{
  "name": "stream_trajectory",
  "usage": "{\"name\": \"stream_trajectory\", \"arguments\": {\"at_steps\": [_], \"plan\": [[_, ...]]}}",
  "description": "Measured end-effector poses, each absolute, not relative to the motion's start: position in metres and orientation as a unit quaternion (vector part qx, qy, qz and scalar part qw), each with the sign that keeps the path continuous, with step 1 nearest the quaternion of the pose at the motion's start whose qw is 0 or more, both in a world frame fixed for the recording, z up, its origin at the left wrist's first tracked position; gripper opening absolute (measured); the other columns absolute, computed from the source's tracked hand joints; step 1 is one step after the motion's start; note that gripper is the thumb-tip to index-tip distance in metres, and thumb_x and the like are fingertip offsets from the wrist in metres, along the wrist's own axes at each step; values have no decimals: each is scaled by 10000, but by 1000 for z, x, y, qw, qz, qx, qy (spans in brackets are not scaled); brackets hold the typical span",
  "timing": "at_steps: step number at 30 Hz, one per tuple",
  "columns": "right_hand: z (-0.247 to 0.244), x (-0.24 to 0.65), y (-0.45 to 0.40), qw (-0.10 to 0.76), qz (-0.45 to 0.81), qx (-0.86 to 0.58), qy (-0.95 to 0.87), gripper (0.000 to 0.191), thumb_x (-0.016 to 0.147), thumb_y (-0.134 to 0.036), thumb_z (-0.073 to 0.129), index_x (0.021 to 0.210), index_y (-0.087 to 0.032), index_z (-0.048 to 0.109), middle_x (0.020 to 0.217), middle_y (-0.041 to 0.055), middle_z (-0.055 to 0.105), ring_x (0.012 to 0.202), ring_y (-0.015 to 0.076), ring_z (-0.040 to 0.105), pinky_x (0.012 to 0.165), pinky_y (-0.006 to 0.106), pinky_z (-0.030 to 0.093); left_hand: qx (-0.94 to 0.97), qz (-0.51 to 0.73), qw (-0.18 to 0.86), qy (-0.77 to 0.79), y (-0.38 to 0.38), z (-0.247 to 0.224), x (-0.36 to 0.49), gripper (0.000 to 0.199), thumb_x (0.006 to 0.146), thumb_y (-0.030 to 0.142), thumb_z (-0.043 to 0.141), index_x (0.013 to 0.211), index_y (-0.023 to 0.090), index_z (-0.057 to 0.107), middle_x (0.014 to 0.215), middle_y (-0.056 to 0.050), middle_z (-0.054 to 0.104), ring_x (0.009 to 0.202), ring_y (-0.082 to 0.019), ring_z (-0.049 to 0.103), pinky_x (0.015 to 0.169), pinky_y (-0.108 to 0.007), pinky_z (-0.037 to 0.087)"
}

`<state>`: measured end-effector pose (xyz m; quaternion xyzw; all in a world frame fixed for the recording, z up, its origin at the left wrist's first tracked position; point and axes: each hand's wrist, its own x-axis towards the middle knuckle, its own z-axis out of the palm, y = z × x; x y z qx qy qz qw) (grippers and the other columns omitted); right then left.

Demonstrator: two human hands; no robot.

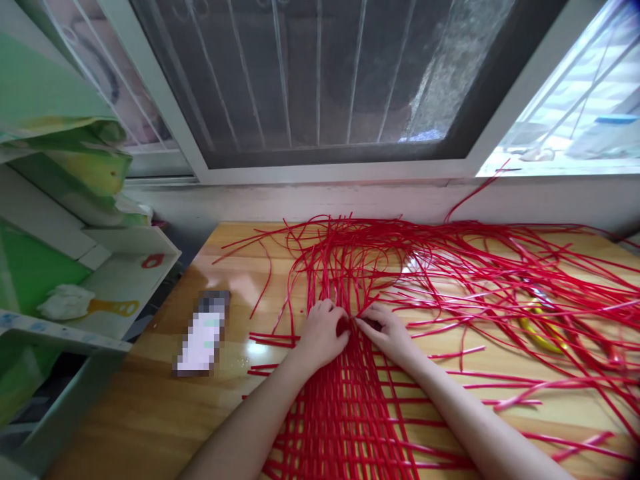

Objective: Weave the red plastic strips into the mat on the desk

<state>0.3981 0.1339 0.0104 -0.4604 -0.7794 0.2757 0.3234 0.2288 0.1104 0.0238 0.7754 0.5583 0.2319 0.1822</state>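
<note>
1. Thin, glossy red plastic strips [450, 280] fan loosely over a varnished wooden table [150, 413], centre to right of frame.
2. At lower centre the strips cross into a flat woven lattice [345, 420].
3. Left hand [320, 333]: fingers curled, pinching strips at the lattice's upper edge.
4. Right hand [387, 333]: fingertips pressed together on strips, just beside the left.
5. A yellow-handled tool [540, 333] lies under the strips at right.

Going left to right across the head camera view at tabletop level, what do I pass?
Green and white shelf unit → blurred white object on the table → left hand → right hand → yellow-handled tool under the loose red strips.
</note>
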Motion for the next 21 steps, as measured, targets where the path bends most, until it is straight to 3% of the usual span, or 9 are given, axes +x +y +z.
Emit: {"name": "stream_trajectory", "arguments": {"at_steps": [5, 12, 21], "plan": [[18, 398, 133, 307, 192, -446, -819, 207, 780, -303, 508, 660, -204, 644, 707, 52, 548, 730, 187, 496, 663, 321, 420, 759, 232, 184, 580, 111, 18, 230, 237, 678, 270, 616, 907, 224, 573, 906, -30, 488, 889, -179, 467, 802, -329, 391], [17, 397, 132, 314, 193, -443, -817, 197, 783, -281, 502, 660, -191, 627, 709, 46, 564, 724, 176, 498, 657, 308, 416, 738, 229, 138, 619, 119, 13, 242, 343, 669, 310, 615, 989, 211, 545, 944, -46, 481, 935, -204, 445, 822, -338, 375], [7, 396, 134, 297, 191, -504, -788, 232, 785, -285, 472, 637, -190, 623, 703, 45, 569, 702, 171, 515, 644, 289, 404, 718, 207, 82, 659, 123, 12, 256, 300, 653, 321, 605, 896, 148, 568, 894, -83, 506, 885, -239, 450, 800, -375, 375]]}}
